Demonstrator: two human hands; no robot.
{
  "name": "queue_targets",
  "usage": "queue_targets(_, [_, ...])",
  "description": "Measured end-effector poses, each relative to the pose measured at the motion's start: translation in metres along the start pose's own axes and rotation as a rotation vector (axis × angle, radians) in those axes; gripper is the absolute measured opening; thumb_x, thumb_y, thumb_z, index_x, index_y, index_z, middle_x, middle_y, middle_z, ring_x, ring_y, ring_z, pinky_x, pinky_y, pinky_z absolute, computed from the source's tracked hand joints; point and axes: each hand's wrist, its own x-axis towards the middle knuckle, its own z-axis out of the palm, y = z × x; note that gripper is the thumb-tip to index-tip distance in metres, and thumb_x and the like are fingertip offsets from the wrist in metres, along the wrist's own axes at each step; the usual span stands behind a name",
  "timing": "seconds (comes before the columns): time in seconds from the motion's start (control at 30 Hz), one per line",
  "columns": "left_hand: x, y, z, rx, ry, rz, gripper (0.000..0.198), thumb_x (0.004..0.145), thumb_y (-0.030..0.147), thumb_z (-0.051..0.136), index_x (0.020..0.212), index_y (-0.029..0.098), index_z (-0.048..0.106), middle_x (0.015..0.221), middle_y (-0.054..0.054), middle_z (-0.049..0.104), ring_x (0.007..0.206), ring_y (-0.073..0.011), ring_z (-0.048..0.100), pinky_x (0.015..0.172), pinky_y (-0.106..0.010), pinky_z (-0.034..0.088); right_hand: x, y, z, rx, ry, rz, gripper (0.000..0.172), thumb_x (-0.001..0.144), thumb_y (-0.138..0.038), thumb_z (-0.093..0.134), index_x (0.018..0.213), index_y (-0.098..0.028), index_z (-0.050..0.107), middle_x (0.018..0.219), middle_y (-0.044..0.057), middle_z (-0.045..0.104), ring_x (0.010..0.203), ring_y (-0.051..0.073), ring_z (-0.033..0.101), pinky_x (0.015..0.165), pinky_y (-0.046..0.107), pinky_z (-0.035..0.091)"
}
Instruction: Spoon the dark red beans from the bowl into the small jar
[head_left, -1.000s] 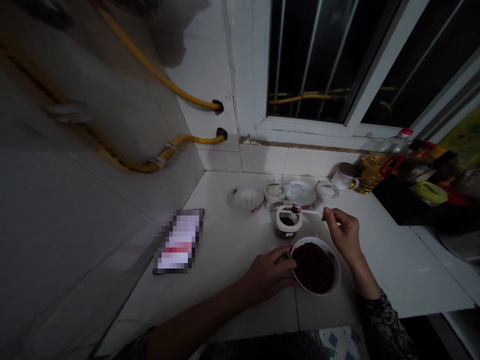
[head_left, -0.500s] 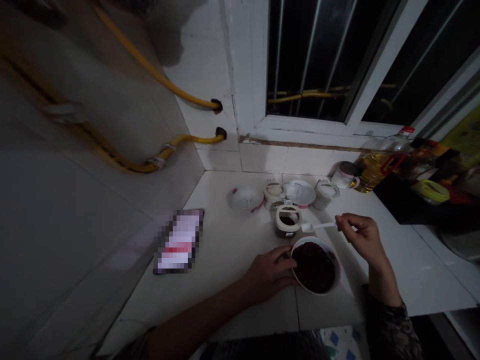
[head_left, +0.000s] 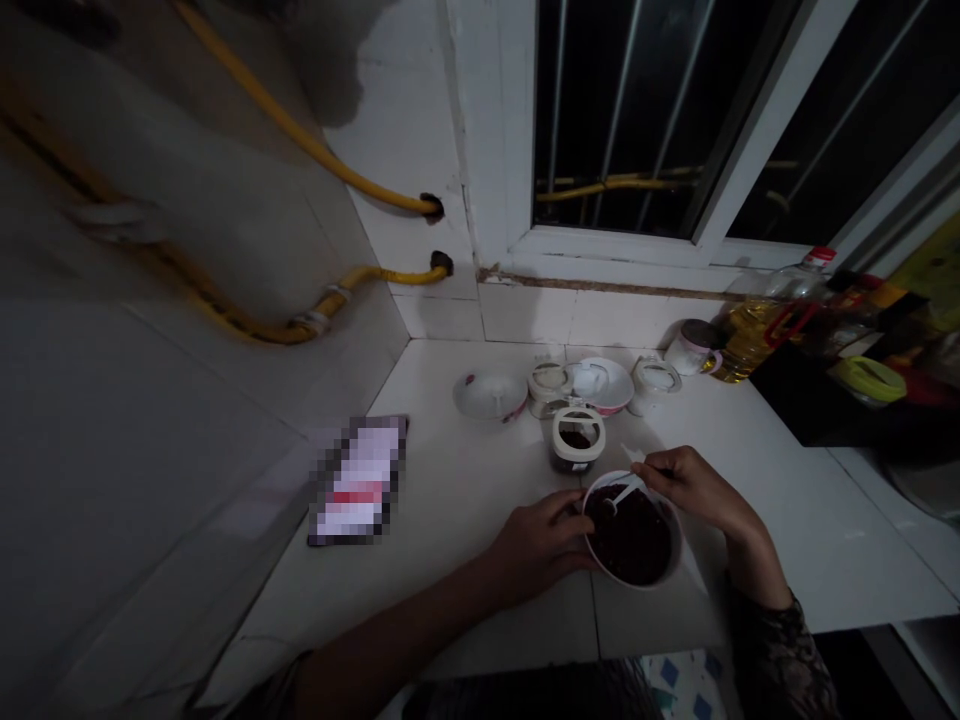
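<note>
A white bowl (head_left: 678,562) filled with a dark reddish-brown, grainy mass (head_left: 636,545) sits at the near part of the counter. My left hand (head_left: 534,545) grips the bowl's left rim, thumb and fingers around its side. From the right, my right hand (head_left: 691,488) pinches the handle of a small white spoon (head_left: 628,488). The spoon's tip is in the bowl, at or just over the dark mass near its upper left. Just behind the bowl stands a small seasoning jar (head_left: 577,443) with a pale-rimmed, see-through lid and dark contents.
Behind are a shallow bowl (head_left: 489,397), two seasoning jars (head_left: 550,388) (head_left: 654,385) and a second white bowl (head_left: 619,385). A mug (head_left: 690,350), an oil bottle (head_left: 754,330) and a black box (head_left: 787,405) stand to the right. A phone (head_left: 358,485) lies left.
My right hand has moved left and slightly down, bringing the spoon from above the bowl's far rim into the bowl. My left hand keeps its hold on the bowl.
</note>
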Motion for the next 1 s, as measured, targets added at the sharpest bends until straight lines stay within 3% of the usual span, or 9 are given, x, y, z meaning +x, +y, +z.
queue_targets(0.33, [0.001,0.001,0.000,0.006,0.028,0.014,0.033,0.090,0.050,0.051,0.102,0.020,0.058,0.118,-0.011,0.058,0.091,-0.0167,0.065,0.077,-0.027,0.055,0.001,0.015,0.001,0.209,0.004,0.123,0.052,0.078,-0.062,0.050,0.052,-0.018,0.041,0.051,-0.006,0.027,0.050,0.008,0.024,0.047,0.023,0.023])
queue_targets(1.0, [-0.002,-0.001,0.001,0.015,-0.010,-0.011,0.031,0.088,0.048,0.056,0.103,0.021,0.059,0.120,-0.010,0.058,0.095,-0.0170,0.065,0.080,-0.027,0.055,0.000,0.014,-0.003,0.406,0.022,0.215,0.052,0.074,-0.062,0.056,0.050,-0.019,0.039,0.044,-0.008,0.023,0.041,0.005,0.017,0.038,0.021,0.012])
